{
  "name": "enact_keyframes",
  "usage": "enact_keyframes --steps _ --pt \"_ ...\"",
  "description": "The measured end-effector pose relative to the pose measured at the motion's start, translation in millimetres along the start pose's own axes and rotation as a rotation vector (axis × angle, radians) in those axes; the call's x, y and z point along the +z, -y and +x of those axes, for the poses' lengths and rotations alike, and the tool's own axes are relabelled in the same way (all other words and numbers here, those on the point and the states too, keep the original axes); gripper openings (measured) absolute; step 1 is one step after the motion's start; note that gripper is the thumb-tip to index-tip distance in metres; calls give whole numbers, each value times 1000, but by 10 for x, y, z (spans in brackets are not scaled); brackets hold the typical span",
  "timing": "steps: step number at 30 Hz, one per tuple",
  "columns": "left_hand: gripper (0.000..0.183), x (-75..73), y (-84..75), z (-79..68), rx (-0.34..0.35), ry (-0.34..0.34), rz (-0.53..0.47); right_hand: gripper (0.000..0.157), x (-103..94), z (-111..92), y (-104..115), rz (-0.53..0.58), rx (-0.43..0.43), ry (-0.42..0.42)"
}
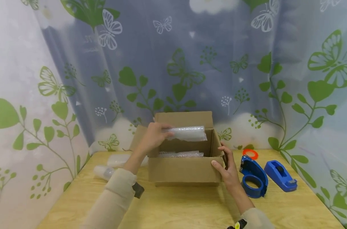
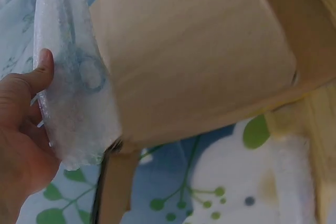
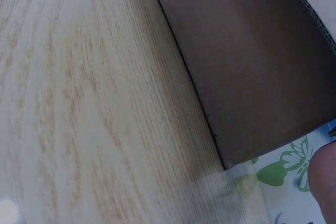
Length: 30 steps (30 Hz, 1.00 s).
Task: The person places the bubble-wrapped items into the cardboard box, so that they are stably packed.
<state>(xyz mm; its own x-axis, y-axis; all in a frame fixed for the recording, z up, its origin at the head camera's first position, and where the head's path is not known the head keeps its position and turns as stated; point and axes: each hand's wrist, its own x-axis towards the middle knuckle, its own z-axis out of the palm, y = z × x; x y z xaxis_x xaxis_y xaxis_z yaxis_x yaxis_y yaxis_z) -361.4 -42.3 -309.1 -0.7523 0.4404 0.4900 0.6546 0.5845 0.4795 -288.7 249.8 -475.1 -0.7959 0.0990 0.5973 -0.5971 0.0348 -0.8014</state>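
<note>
A cardboard box stands with its top open and its flaps folded outward. My left hand holds one end of a bubble-wrapped item over the opening. In the left wrist view, the thumb presses the wrapped item from the side, and a pale blue ring shape shows through the plastic. More bubble wrap shows inside the box, its lower part hidden by the front wall. My right hand grips the box's right front corner, thumb on the front and fingers at the side.
Left of the box lie bubble-wrapped pieces, partly behind the left forearm. To the right are a blue hand-held tape dispenser, a blue desk tape dispenser and an orange ring. A patterned curtain hangs behind the wooden table.
</note>
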Motion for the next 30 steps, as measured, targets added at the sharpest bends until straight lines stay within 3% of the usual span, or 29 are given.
enact_keyframes --steps 9,13,21,30 --pt "23 343 152 -41 -52 36 -39 49 40 -42 -16 11 26 -2" --pt "25 446 219 -58 -68 48 -3 49 52 -51 -17 15 24 -5" --pt "28 492 246 -35 -78 78 10 48 41 -14 16 24 13 -16" --pt "31 527 239 -37 -129 176 -37 49 8 6 17 18 12 -2"
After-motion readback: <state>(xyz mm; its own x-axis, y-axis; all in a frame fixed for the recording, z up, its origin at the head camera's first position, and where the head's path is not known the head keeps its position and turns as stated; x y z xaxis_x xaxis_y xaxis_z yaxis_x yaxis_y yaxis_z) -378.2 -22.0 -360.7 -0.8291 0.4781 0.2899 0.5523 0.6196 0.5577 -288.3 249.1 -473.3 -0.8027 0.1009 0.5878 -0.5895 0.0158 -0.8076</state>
